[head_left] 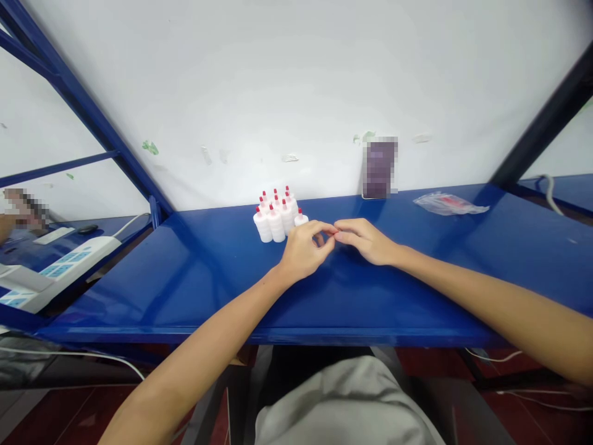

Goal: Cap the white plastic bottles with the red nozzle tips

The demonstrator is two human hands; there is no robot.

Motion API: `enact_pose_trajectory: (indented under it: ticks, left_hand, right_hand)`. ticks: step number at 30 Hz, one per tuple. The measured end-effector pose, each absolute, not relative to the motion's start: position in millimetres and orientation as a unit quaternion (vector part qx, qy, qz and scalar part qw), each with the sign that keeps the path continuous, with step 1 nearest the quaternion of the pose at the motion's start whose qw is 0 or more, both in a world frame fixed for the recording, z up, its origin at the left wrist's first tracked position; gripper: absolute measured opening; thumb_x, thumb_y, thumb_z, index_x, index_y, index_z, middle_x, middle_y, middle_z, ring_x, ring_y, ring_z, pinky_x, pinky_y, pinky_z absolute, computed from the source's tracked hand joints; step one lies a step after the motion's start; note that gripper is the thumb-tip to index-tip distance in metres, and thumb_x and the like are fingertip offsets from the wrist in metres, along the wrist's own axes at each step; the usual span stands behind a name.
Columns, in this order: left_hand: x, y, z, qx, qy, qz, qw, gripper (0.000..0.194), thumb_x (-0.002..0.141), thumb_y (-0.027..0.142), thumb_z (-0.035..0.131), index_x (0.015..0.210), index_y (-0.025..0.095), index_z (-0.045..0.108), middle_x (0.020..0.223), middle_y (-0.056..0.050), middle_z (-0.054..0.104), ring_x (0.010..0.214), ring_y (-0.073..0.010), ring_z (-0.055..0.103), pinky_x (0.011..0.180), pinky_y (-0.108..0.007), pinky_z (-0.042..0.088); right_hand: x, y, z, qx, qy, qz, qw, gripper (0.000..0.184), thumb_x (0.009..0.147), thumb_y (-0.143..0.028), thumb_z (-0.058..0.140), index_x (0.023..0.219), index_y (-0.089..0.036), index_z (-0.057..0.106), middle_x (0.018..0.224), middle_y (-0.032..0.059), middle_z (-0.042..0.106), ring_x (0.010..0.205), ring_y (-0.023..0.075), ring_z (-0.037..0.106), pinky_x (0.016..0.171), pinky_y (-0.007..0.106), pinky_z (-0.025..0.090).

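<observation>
My left hand (308, 247) and my right hand (368, 240) meet at the fingertips above the blue table (208, 290). Both are pinched closed, and whatever sits between the fingertips is too small or hidden to make out. Just behind my left hand stands one white squeeze bottle (301, 219) with a red tip, its lower part covered by the hand. To its left, a tight group of several white bottles (277, 225) with red tips stands upright.
A phone (380, 168) leans against the white wall behind the table. On the right lies a clear plastic bag (449, 204) with something red in it. At far left are a white power strip (65, 272) and part of another person's hand (9, 225). Blue frame posts (92, 105) flank the table.
</observation>
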State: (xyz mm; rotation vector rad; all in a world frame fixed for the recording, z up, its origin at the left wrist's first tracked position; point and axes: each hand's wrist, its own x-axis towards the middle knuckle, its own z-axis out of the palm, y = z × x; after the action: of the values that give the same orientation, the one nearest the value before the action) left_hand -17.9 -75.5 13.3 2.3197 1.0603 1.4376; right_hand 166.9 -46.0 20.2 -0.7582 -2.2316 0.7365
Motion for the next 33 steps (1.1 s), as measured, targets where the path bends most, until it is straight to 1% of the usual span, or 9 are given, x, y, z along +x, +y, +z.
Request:
enact_pose_trajectory:
  ticks: [4,7,12,15,19,23,26,28,33]
  left_hand:
    - [-17,-76,11,0.805,0.341,0.475,0.098,0.013,0.079,0.011,0.062,0.088,0.015,0.07,0.074,-0.001,0.067,0.059,-0.0074,0.056,0.058,-0.02,0.048]
    - [-17,-76,11,0.807,0.331,0.48,0.1,0.012,0.081,0.013,0.062,0.089,0.016,0.069,0.074,0.0,0.065,0.061,-0.0079,0.057,0.058,-0.019,0.048]
    - [-18,-76,12,0.805,0.326,0.485,0.099,0.014,0.081,0.011,0.06,0.092,0.016,0.068,0.081,-0.001,0.069,0.064,-0.0081,0.06,0.06,-0.02,0.049]
    - [-20,-77,12,0.802,0.328,0.489,0.1,0.014,0.08,0.014,0.06,0.092,0.016,0.068,0.079,-0.002,0.069,0.064,-0.0088,0.06,0.061,-0.02,0.05]
    - [-21,-77,11,0.804,0.335,0.48,0.103,0.014,0.08,0.016,0.06,0.091,0.016,0.069,0.075,-0.002,0.067,0.06,-0.0089,0.057,0.058,-0.021,0.049]
    - [-20,-77,11,0.802,0.33,0.479,0.133,0.013,0.08,0.016,0.059,0.09,0.015,0.068,0.074,-0.002,0.066,0.058,-0.0082,0.055,0.057,-0.02,0.048]
    - [-19,-77,10,0.8,0.337,0.47,0.162,0.013,0.08,0.017,0.059,0.091,0.015,0.067,0.075,-0.001,0.066,0.057,-0.0074,0.055,0.057,-0.019,0.047]
    - [-19,-77,10,0.799,0.347,0.451,0.196,0.015,0.081,0.019,0.059,0.094,0.016,0.065,0.07,0.001,0.065,0.055,-0.0069,0.054,0.056,-0.019,0.046]
    - [-20,-78,9,0.797,0.356,0.416,0.255,0.024,0.085,0.021,0.056,0.109,0.018,0.061,0.057,0.007,0.058,0.047,-0.007,0.053,0.053,-0.018,0.044]
  right_hand:
    - [165,-49,21,-0.277,-0.852,0.306,0.321,0.039,0.094,-0.048,0.043,0.072,-0.018,0.053,0.068,-0.0015,0.047,0.066,0.0143,0.041,0.062,0.028,0.03]
    - [164,-50,21,-0.277,-0.844,0.317,0.332,0.044,0.094,-0.052,0.043,0.072,-0.017,0.055,0.068,-0.0011,0.047,0.065,0.0141,0.041,0.062,0.028,0.03]
    - [163,-50,21,-0.294,-0.841,0.285,0.352,0.046,0.093,-0.053,0.047,0.064,-0.018,0.049,0.062,-0.0032,0.039,0.061,0.0118,0.037,0.058,0.028,0.027]
    - [163,-51,23,-0.312,-0.844,0.243,0.363,0.047,0.091,-0.052,0.05,0.059,-0.019,0.042,0.059,-0.004,0.035,0.058,0.0111,0.035,0.056,0.028,0.025]
    - [162,-53,27,-0.3,-0.853,0.224,0.363,0.048,0.09,-0.053,0.049,0.058,-0.02,0.037,0.059,-0.0037,0.035,0.058,0.0112,0.034,0.056,0.028,0.025]
    - [162,-53,25,-0.288,-0.846,0.278,0.352,0.043,0.091,-0.05,0.049,0.061,-0.019,0.042,0.061,-0.0036,0.036,0.06,0.0114,0.034,0.057,0.027,0.026]
    - [160,-53,22,-0.279,-0.817,0.354,0.361,0.031,0.09,-0.044,0.052,0.073,-0.018,0.05,0.067,-0.0032,0.043,0.063,0.0116,0.038,0.058,0.026,0.03]
    - [158,-53,21,-0.272,-0.791,0.407,0.368,0.025,0.087,-0.041,0.057,0.081,-0.019,0.05,0.071,-0.0031,0.047,0.062,0.0111,0.04,0.057,0.026,0.033]
    - [152,-54,19,-0.274,-0.725,0.517,0.363,0.028,0.082,-0.04,0.065,0.087,-0.02,0.046,0.068,-0.0063,0.045,0.055,0.0083,0.037,0.05,0.023,0.032]
